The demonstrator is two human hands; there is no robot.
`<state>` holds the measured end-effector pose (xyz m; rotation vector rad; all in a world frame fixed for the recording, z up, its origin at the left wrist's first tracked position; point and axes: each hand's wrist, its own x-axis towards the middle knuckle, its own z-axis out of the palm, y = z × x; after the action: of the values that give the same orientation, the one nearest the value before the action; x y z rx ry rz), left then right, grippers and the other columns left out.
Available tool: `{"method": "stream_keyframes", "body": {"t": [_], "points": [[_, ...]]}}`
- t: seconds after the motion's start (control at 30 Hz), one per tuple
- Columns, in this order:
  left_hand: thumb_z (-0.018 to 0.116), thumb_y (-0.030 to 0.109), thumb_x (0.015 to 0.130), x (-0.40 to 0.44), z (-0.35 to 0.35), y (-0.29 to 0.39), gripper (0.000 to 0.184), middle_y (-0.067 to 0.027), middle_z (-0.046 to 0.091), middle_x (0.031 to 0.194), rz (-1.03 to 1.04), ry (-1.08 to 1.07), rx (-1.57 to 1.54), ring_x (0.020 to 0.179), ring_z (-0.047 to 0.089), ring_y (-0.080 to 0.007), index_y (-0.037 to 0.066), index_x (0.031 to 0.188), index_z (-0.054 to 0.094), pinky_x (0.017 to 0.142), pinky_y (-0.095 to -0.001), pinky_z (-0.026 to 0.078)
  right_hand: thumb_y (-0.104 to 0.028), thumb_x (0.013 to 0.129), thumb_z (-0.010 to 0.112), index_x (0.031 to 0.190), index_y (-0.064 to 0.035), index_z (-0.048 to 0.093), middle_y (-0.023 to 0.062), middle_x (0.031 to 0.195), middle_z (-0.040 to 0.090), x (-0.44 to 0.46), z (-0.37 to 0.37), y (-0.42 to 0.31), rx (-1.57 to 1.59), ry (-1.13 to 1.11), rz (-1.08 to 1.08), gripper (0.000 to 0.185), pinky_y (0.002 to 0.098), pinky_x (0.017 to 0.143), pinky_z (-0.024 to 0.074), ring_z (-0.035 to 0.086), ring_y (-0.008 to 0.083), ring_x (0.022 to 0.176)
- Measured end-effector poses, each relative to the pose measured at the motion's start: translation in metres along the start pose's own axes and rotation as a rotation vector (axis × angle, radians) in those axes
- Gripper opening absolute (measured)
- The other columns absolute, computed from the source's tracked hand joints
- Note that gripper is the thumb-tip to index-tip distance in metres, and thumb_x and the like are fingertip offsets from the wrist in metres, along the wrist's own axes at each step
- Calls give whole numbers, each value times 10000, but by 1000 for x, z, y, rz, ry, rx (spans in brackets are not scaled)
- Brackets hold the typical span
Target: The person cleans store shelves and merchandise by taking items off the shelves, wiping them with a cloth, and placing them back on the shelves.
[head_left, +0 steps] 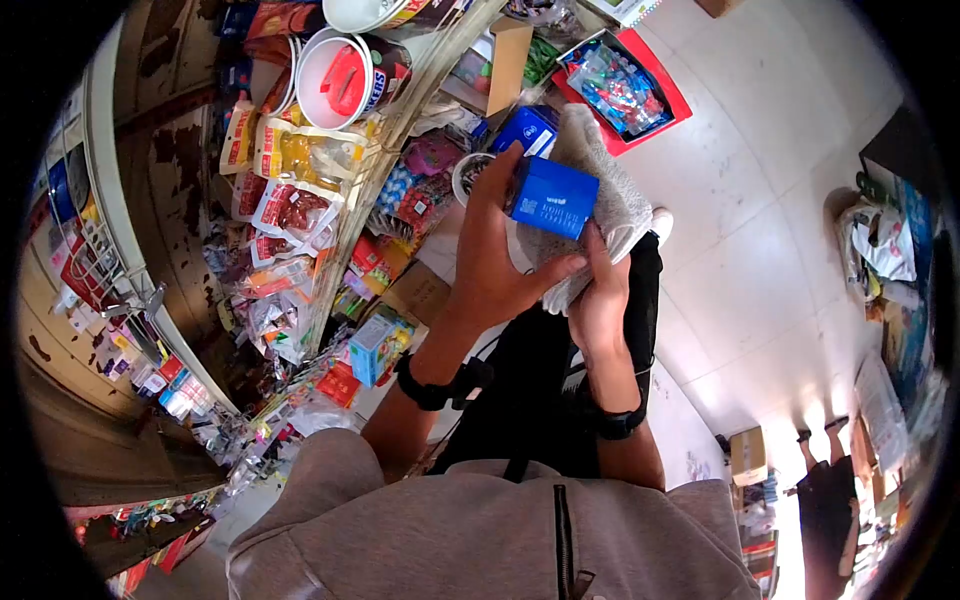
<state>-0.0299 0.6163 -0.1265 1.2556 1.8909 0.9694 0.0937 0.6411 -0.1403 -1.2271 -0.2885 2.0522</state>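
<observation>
Blue box: the blue box (556, 198) has the left hand (487, 250) curled round it on my feed, probably angled so the print's readable
Grey cloth: the grey cloth (628, 195) is pinched in the right hand (600, 310) just behind the blue box, maybe cushioning it
Shelf: the shelf (402, 108), left of the blue box, has snack packets (300, 208) crammed in, presumably saving space
Floor: pale tiled floor (745, 230), right of the blue box

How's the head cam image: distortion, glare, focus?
Head view: fisheye distortion, black corners, far-left shelf edge bowed; head view: glare on the floor at lower right, by the other person; head view: blue box fairly sharp, smallest print unreadable.
</observation>
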Motion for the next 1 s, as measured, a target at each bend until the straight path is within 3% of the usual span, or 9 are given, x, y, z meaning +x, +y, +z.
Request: {"method": "stream_keyframes", "body": {"t": [0.27,0.47,0.57,0.67,0.73,0.83,0.87,0.9,1.0], "points": [[699,206,815,-3,-47,-40,847,-257,362,1400,44,-166,279,1290,376,-406,-51,1464,221,1082,-452,303,-178,982,500,1374,72,385,130,1323,509,5,17,-14,17,-98,75,479,342,1037,365,497,209,1186],[691,172,814,15,-83,-31,770,-233,462,1184,36,-166,384,1109,472,-394,100,1479,309,969,-462,383,-191,988,492,1381,71,376,140,1336,503,23,37,-1,-26,-141,73,487,355,1049,363,488,227,1215],[736,202,800,19,-94,-24,789,-219,457,1158,-285,-295,220,1128,481,-372,142,1473,329,983,-460,388,-199,994,483,1384,68,374,142,1344,496,23,56,5,-86,-155,46,485,359,1053,361,486,231,1220],[779,247,778,18,-97,-28,886,-237,413,1287,-108,-138,168,1202,448,-368,77,1486,274,1045,-460,349,-209,998,473,1387,44,368,142,1338,500,25,79,4,-45,-125,66,476,377,1042,385,505,237,1207],[695,230,864,19,-104,-20,843,-260,311,1426,-48,-147,44,1313,361,-378,0,1495,186,1113,-451,267,-233,1003,469,1384,19,368,139,1320,516,28,92,4,-26,-89,98,468,393,1027,415,537,239,1178],[587,197,934,22,-110,-14,778,-277,225,1494,-162,-114,-84,1380,273,-403,-52,1492,105,1138,-448,202,-247,1000,479,1381,21,369,136,1312,519,26,110,6,-91,-130,80,478,384,1022,417,536,227,1173],[448,231,999,26,-111,-10,662,-271,225,1496,-150,-46,-116,1397,253,-376,-37,1498,104,1138,-430,197,-247,999,484,1390,21,356,130,1299,520,24,117,14,-129,-124,0,491,352,1007,413,533,206,1154],[448,231,999,29,-111,-9,662,-271,225,1496,-152,-41,-114,1397,253,-376,-37,1498,104,1138,-430,197,-224,993,482,1379,25,379,130,1291,520,20,117,17,-370,-188,-44,471,349,1009,397,527,219,1144],[328,305,1043,40,-110,-7,544,-206,351,1444,-570,223,-363,1337,364,-296,-5,1472,204,1097,-405,292,-126,956,488,1301,42,484,163,1272,539,18,117,27,-926,-391,-417,384,362,1039,351,520,284,1160]]}}
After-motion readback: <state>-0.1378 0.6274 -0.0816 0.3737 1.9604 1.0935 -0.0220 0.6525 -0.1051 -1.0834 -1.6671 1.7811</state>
